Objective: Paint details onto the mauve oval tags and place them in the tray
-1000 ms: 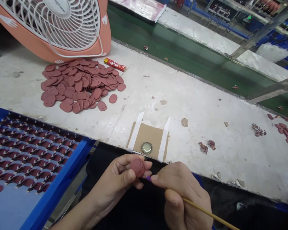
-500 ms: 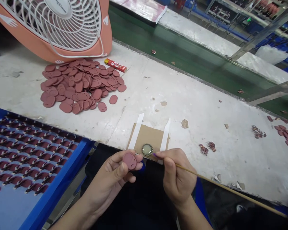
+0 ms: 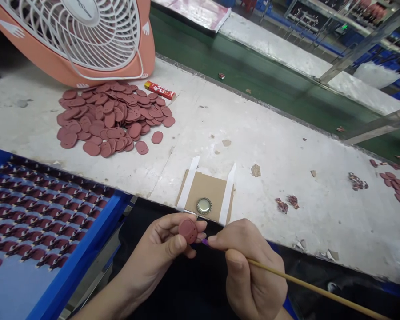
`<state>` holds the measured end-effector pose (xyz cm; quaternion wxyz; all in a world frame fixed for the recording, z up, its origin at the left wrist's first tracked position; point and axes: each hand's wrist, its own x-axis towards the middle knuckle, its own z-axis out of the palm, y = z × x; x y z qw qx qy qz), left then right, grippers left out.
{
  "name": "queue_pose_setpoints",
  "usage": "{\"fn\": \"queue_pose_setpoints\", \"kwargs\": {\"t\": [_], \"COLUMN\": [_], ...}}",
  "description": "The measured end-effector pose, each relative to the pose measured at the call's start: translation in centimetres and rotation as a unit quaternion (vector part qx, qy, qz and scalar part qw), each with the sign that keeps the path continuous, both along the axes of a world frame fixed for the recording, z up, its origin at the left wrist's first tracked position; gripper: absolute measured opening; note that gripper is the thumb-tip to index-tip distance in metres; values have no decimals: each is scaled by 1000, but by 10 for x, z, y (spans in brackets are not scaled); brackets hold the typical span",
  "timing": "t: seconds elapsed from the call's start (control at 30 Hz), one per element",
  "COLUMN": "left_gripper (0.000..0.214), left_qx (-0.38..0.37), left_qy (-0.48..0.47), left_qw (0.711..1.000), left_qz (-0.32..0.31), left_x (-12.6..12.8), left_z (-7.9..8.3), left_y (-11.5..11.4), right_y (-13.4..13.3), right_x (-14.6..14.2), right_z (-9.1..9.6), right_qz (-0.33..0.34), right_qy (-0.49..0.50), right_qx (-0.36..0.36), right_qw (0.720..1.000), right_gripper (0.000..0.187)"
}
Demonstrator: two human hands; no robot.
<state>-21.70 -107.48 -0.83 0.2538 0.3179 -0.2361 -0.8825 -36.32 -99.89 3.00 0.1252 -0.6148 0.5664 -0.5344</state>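
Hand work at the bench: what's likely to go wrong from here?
The purple tip of the thin wooden stick in the right hand sits right by the maroon disc pinched in the left hand, so a slip might mark the disc or the fingers. The left forearm lies close to the blue tray's rim, so a nudge could disturb the laid-out pieces.

A flat oval maroon piece sits pinched between thumb and fingers of the left hand. The right hand grasps a thin wooden stick, its purple tip just below the piece.
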Motion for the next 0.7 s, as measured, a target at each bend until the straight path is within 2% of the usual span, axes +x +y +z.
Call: {"fn": "queue_pose_setpoints", "kwargs": {"t": [0.37,0.53,0.7], "left_gripper": [27,23,23], "left_qx": [3,15,13], "left_qy": [-11,-28,-32], "left_qw": [1000,999,999], "left_qz": [-3,-2,0], "left_x": [3,4,5], "left_z": [-2,-4,-8], "left_y": [2,-1,-3], "right_y": [3,0,-13], "right_x": [1,-13,-22], "right_z": [-2,-24,-43], "right_qz": [4,-93,-97], "right_qy": [10,44,93], "right_qx": [6,2,31], "right_qw": [1000,995,990], "right_gripper": [22,21,18]}}
